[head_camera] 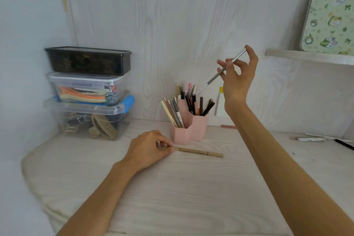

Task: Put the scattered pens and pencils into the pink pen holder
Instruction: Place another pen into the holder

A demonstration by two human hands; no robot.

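Note:
The pink pen holder [188, 130] stands at the back middle of the desk, with several pens and pencils upright in it. My right hand [238, 74] is raised above and to the right of it, gripping a grey pen [220, 72] that tilts tip-down toward the holder. My left hand [149, 149] rests on the desk in front of the holder, its fingertips pinching the left end of a tan pen [201, 152] that lies flat. More pens [310, 138] lie at the desk's right edge, and a pinkish one [228, 126] lies by the back wall.
Three stacked plastic boxes [88, 92] stand at the back left against the wall. A shelf [306, 56] with a green patterned board [331, 11] juts out at the upper right. A black pen [343, 144] lies at the far right edge.

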